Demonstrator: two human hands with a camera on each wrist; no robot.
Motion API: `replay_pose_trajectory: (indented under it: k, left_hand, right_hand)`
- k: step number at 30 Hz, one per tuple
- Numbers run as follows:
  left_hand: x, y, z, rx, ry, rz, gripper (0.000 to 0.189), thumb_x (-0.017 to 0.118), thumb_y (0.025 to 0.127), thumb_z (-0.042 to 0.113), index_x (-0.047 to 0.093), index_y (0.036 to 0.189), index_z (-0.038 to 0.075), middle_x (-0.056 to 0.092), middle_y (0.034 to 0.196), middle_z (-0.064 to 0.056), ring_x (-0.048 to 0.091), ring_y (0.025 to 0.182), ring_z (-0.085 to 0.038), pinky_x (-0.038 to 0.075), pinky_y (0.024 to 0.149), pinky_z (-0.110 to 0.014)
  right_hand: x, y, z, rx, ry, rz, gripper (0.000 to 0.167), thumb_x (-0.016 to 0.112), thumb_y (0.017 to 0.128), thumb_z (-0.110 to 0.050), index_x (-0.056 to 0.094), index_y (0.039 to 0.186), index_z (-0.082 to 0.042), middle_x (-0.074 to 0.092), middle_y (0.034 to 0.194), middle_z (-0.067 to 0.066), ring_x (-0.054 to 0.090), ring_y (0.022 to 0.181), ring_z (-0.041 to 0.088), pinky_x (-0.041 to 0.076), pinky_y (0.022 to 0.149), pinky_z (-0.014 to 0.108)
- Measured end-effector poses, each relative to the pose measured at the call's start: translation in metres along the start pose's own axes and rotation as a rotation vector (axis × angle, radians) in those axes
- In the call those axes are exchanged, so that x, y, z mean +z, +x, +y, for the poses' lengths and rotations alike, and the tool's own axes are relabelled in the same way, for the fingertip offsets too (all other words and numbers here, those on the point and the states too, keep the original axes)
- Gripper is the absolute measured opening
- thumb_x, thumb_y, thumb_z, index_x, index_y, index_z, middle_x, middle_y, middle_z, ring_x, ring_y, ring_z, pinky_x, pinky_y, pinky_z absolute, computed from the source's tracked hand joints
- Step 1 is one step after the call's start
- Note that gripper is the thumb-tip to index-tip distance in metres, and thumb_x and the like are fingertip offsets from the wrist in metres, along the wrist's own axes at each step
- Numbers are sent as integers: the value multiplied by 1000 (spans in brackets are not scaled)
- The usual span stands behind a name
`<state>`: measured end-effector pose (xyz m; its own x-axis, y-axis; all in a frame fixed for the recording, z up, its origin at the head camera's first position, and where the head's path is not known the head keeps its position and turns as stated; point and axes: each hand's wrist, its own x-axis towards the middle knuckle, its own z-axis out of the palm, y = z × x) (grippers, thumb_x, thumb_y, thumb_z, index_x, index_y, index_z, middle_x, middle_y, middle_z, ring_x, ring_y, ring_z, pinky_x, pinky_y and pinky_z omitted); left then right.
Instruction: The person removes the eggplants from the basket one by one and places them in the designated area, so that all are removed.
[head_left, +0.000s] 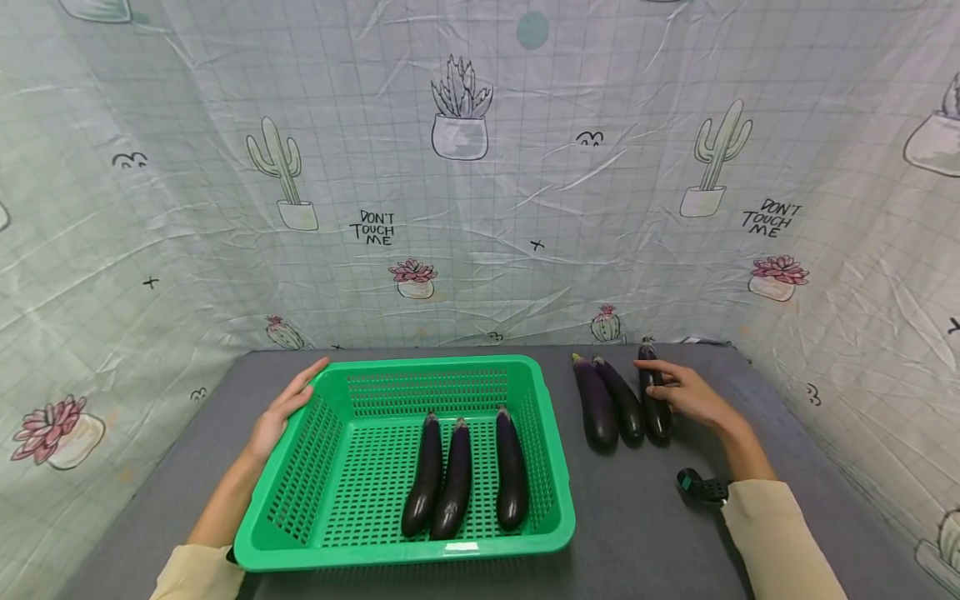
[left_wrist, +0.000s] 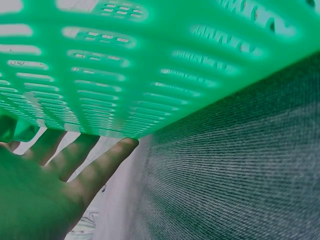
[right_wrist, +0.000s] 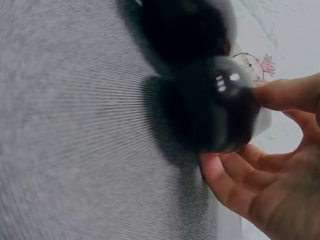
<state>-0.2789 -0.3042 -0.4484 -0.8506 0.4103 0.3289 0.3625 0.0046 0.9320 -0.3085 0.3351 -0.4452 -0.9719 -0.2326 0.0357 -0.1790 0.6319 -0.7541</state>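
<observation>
My right hand (head_left: 693, 396) holds an eggplant (head_left: 658, 421) near its stem end, on the table at the right. In the right wrist view, thumb and fingers lie on opposite sides of this dark, glossy eggplant (right_wrist: 212, 110). Just left of it lie two more, a purple eggplant (head_left: 596, 408) and a darker one (head_left: 628, 408). A green plastic basket (head_left: 405, 557) stands in front of me with three eggplants inside, two side by side and one (head_left: 512, 475) near the right wall. My left hand (head_left: 281, 412) rests against the basket's left side, fingers extended along the outer wall (left_wrist: 165, 90).
The grey table (head_left: 622, 533) runs back to a patterned curtain (head_left: 510, 192) that encloses it behind and on both sides. A dark strap with a small black piece (head_left: 701, 485) is on my right wrist.
</observation>
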Motion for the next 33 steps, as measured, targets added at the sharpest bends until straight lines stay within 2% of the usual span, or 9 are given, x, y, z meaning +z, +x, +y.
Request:
replay_pose_trajectory:
  k: [2,5,7,14,19,22,27,29,33]
  left_hand:
    - [0,0,0,-4,-7,-1,55,19,115,17,5,166,0,22,161,21,38,140,13,40,107,-11]
    - [0,0,0,-1,-8,-1,55,19,115,16,5,166,0,19,167,11,38,140,12,40,107,-12]
    - [0,0,0,-2,-22,-5,55,19,115,16,4,166,1,17,168,7,39,141,11,42,107,-12]
    - [0,0,0,-5,-80,-23,55,18,115,16,3,167,3,24,159,21,43,141,7,44,107,-14]
    - [0,0,0,-6,-42,-8,55,19,115,16,4,166,2,19,165,13,39,141,11,41,108,-12]
    - [0,0,0,-3,-17,-1,55,19,115,16,5,166,1,14,170,4,36,141,13,40,108,-12]
    - [0,0,1,-9,-38,-7,55,19,115,16,4,166,2,15,170,6,40,141,10,42,107,-13]
    - [0,0,1,-13,-44,-7,55,19,116,17,4,167,3,17,167,11,41,141,9,43,107,-13]
    - [1,0,1,0,32,17,54,21,115,17,9,166,1,18,168,8,33,141,15,36,107,-9]
  right_hand:
    - [1,1,1,-13,-55,21,53,60,105,-15,45,154,-2,37,153,40,45,132,57,56,79,46]
    - [3,2,1,-4,-112,52,53,64,104,-20,48,152,-5,41,153,36,45,135,58,52,90,62]
    - [4,2,0,-5,-145,61,51,63,104,-22,50,150,-5,46,151,35,48,133,57,49,94,67]
    - [5,0,-4,-3,-163,35,46,60,106,-23,55,146,-2,58,140,34,58,125,52,54,90,60]
    - [3,1,-4,3,-154,8,46,60,106,-21,54,147,-2,57,141,34,58,126,52,56,89,57]
    - [2,2,-4,4,-158,-2,46,61,105,-21,54,146,-1,58,140,35,59,125,52,57,86,54]
    - [0,2,-9,32,-128,-32,47,59,105,-20,51,147,0,58,137,36,65,113,44,57,76,43]
    - [0,1,-10,42,-111,-42,47,58,106,-19,50,148,0,59,136,37,66,108,40,55,71,38]
    - [0,2,-11,31,-112,-46,46,58,104,-15,51,147,1,60,134,37,66,104,35,52,68,35]
